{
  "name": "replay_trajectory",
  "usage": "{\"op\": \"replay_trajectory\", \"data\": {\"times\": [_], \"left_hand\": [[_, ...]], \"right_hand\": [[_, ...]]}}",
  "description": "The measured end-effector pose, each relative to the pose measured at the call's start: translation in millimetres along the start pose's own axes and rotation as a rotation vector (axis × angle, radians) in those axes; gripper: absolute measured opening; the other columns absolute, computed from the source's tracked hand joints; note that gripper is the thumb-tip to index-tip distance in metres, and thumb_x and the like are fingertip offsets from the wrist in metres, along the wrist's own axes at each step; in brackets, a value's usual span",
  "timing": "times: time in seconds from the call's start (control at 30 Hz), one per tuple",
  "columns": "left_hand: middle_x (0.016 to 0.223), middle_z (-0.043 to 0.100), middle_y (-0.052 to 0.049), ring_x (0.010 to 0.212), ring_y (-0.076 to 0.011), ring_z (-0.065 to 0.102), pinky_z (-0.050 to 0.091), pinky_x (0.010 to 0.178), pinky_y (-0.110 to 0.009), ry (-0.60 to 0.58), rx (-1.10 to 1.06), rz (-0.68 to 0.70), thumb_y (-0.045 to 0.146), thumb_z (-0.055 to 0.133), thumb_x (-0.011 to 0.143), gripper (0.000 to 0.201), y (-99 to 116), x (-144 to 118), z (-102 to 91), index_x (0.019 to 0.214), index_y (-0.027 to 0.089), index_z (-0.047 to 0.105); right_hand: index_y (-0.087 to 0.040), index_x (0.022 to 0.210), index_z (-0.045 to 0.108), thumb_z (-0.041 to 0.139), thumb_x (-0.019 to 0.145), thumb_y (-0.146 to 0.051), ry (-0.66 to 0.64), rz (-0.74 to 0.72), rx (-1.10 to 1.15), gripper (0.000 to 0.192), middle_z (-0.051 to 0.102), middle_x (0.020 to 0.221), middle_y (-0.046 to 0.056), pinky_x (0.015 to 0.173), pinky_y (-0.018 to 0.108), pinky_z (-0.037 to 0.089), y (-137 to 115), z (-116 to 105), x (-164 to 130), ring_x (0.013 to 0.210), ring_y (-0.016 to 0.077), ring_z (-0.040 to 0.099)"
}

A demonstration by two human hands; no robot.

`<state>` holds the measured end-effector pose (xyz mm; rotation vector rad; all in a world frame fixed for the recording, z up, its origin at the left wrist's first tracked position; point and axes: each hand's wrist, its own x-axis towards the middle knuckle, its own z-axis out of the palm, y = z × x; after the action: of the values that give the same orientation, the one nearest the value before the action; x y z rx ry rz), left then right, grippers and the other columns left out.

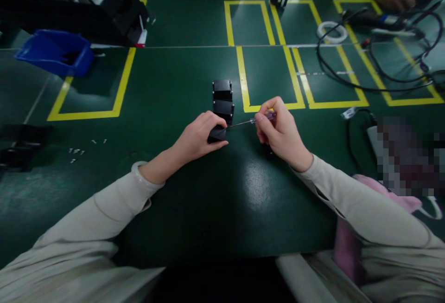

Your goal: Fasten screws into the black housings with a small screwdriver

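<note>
The right hand (pixel 278 129) held a screwdriver (pixel 252 120) by its clear, purplish handle between thumb and fingers, a pinch that probably suited turning it more than pressing hard. Opposite, the left hand (pixel 200 138) was closed around a black block (pixel 217 134) on the table (pixel 174 80), thumb on the near side and forefinger over the far one, seemingly to keep it from twisting or sliding under the blade. The screwdriver's long axis ran nearly sideways, its tip pointing left and slightly back toward the person, ending at the block's right edge (whether it sat in a screw head was too small to tell). The block itself seemed longest from side to side, though fingers hid much of it. Just beneath the right hand showed a small dark part (pixel 269 151), mostly covered. Just beyond the left hand, the middle block (pixel 223 109) and the far block (pixel 223 88) stood in a rough row leading away, bright dots at their corners, perhaps lined up to be within easy reach. Farther left lay loose screws (pixel 76 151), spread apart, likely so each could be picked singly, and beyond them a blue bin (pixel 79 65).
</note>
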<state>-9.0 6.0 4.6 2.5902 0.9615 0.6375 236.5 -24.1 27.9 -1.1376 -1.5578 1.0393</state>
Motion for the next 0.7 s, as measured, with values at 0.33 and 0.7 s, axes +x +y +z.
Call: {"op": "replay_trajectory", "data": {"times": [0.33,0.7], "left_hand": [[0.109,0.063,-0.007,0.101,-0.0227,0.059,0.049,0.088,-0.035,0.013,-0.006,0.009,0.028,0.073,0.087,0.032,0.1,0.2,1.1,0.111,0.017,0.055],[0.112,0.063,-0.007,0.101,-0.0227,0.058,0.049,0.089,-0.036,-0.003,-0.012,0.009,0.029,0.071,0.089,0.031,-2.8,0.4,2.1,0.113,0.018,0.053]], "right_hand": [[-0.024,0.085,0.047,0.059,0.099,-0.037,0.123,0.009,0.016,0.023,0.049,0.049,-0.01,0.038,0.022,0.033,2.3,8.1,4.1,0.036,0.0068,0.046],[-0.022,0.09,0.055,0.056,0.1,-0.041,0.062,-0.01,0.077,0.021,0.042,0.048,-0.01,0.039,0.023,0.031,6.7,5.3,0.6,0.037,0.0068,0.043]]}}
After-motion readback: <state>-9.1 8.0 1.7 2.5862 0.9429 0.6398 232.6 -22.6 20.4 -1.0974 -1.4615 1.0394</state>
